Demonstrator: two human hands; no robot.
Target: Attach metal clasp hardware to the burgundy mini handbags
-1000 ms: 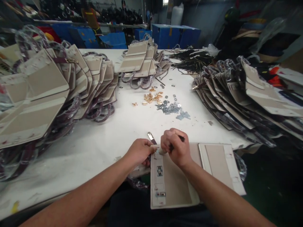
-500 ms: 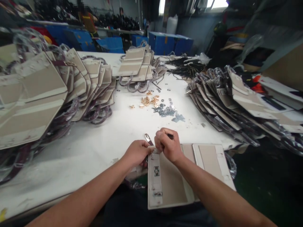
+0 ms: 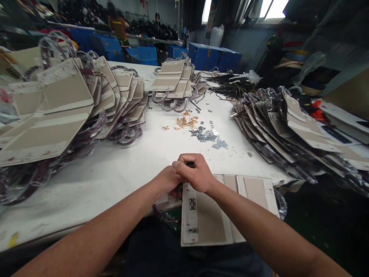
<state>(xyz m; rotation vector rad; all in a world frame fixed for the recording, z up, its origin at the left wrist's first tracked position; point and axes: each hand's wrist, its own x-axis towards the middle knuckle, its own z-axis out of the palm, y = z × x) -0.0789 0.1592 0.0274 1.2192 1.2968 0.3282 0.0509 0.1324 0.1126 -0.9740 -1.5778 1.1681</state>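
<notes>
A beige handbag panel [image 3: 211, 219] lies across the table's front edge, its pale side strip carrying a square metal plate [image 3: 192, 204] and a small metal fitting [image 3: 193, 230]. At its upper left corner my left hand [image 3: 168, 180] is closed on the panel edge, its fingertips partly hidden behind the other hand. My right hand [image 3: 196, 173] makes a fist around a dark-handled tool [image 3: 190, 164]. Only the handle's butt end shows; its working end is hidden. Both hands touch over the corner.
Stacked beige bag panels with plastic-wrapped handles stand at left [image 3: 66, 88], back [image 3: 168, 77] and right [image 3: 268, 127]. Gold fittings [image 3: 184, 122] and grey metal plates [image 3: 203, 134] lie mid-table. Black straps [image 3: 227, 86] are heaped behind. Blue boxes [image 3: 204, 55] stand beyond the table.
My right hand has moved left with the tool, against my left hand at the panel corner. The shiny metal-tipped strap beside the left hand is now hidden. The view has shifted slightly left.
</notes>
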